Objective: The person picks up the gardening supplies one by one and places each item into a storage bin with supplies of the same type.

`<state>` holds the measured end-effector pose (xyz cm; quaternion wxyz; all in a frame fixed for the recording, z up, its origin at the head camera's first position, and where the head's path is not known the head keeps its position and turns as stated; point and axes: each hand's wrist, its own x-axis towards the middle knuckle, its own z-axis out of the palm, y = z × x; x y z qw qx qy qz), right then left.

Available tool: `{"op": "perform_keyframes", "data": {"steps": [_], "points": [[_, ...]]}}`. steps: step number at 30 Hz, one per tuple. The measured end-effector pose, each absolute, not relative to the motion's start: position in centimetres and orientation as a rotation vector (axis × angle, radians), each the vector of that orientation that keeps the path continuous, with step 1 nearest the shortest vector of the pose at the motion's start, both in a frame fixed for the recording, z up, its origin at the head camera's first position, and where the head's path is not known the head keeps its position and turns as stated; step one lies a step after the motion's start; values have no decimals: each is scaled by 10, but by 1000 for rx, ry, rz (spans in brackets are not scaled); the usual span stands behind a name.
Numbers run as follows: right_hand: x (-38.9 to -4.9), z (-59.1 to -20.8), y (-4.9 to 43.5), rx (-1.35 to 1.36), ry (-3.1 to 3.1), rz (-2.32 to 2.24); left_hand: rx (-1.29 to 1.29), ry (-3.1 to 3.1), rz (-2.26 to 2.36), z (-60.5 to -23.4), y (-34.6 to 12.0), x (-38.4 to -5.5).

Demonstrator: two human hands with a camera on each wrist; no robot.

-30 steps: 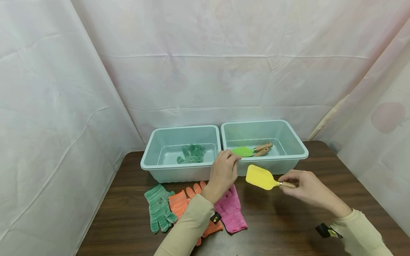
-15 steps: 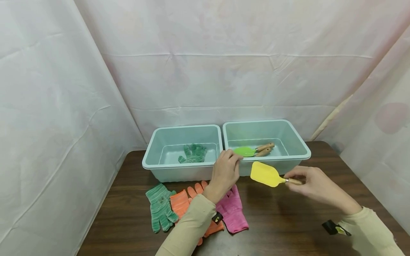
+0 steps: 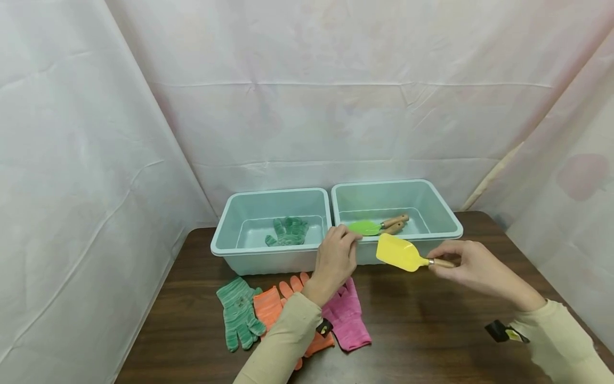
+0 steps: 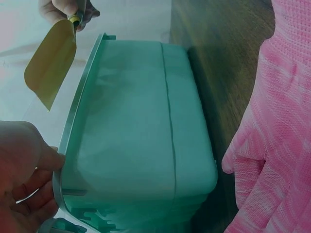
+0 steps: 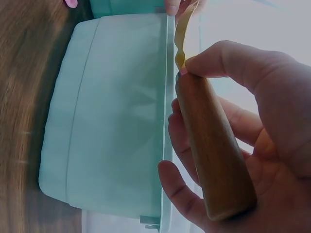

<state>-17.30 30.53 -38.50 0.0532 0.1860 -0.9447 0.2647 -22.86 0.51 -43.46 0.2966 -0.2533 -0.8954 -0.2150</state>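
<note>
My right hand grips the wooden handle of a small hand shovel with a flat yellow blade. The shovel is held in the air just in front of the right-hand pale green bin, its blade pointing left. At that bin's front left corner, my left hand pinches the rim between thumb and fingers. Inside the bin lie a bright green trowel and a second wooden handle, whose blade is hard to make out.
A matching bin to the left contains a green glove. In front, on the dark wooden table, lie a green glove, orange gloves and a pink glove. White cloth hangs behind.
My right hand has lifted the yellow shovel slightly and carried it a little to the right, bringing its blade up towards the bin's front rim. My left hand stays at the rim.
</note>
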Motion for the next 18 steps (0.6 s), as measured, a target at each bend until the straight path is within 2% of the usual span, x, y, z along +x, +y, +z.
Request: {"op": "perform_keyframes", "data": {"steps": [18], "points": [[-185,-359,303,569,-2890,792,-683,-2369,-578,-436,4,-230]]}}
